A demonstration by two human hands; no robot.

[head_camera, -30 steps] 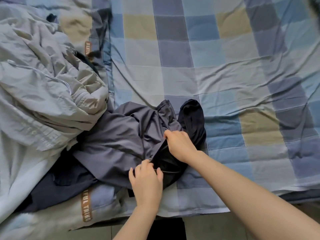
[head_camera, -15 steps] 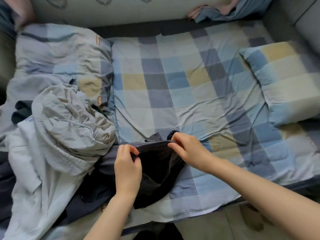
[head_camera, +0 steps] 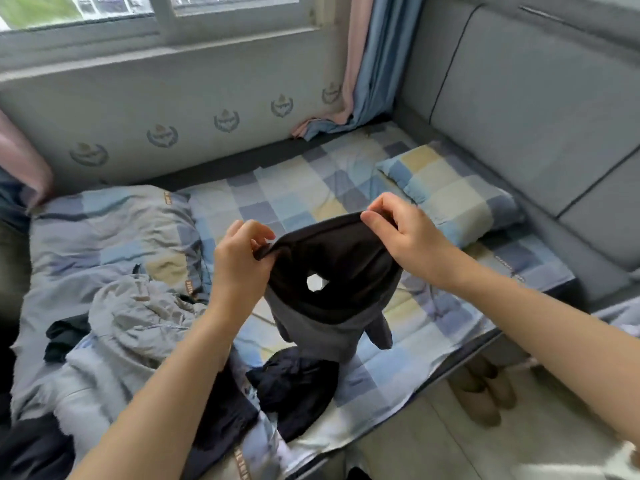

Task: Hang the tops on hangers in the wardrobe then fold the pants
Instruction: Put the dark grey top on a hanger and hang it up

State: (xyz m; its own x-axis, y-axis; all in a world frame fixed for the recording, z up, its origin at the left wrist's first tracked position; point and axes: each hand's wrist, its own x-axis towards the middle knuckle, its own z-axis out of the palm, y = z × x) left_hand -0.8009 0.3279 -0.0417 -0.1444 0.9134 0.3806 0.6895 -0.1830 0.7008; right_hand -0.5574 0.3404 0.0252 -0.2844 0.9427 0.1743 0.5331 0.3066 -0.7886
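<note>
— Grey padded wall [head_camera: 519, 109] on the right, a window [head_camera: 152, 12] along the far side, and between them the bed [head_camera: 311, 188] in its checked blue, yellow and grey sheet. What's lying on it?

— A checked duvet [head_camera: 104, 233] bunched along the left edge, with a pale grey jacket [head_camera: 138, 323] crumpled on top. A matching pillow [head_camera: 450, 188] sits at the far right corner. A dark navy garment [head_camera: 298, 393] is heaped at the near edge, and blue and pink curtains [head_camera: 367, 64] hang down to the far edge.

— And the piece being handled?

— A dark garment [head_camera: 332, 289], held up in the air above the near half of the bed, clear of the sheet. Its top hem runs roughly left to right, a little higher on the right, and the rest hangs straight down, so the long axis is close to vertical. The lowest part hangs just above the navy heap; whether they touch, I cannot tell.

— How does it look?

— Black at the top, greyer lower down, smooth fabric, with a small gap in the middle where the sheet shows through. A short flap hangs at the lower right.

— The fingers?

— The left hand [head_camera: 239, 265] pinches the left end of the hem, fingers [head_camera: 252, 230] curled close against the thumb. The right hand [head_camera: 408, 237] pinches the right end the same way, fingers [head_camera: 384, 202] bent over the edge. Both grips are narrow, closed on the cloth, and the hem is stretched between them.
</note>
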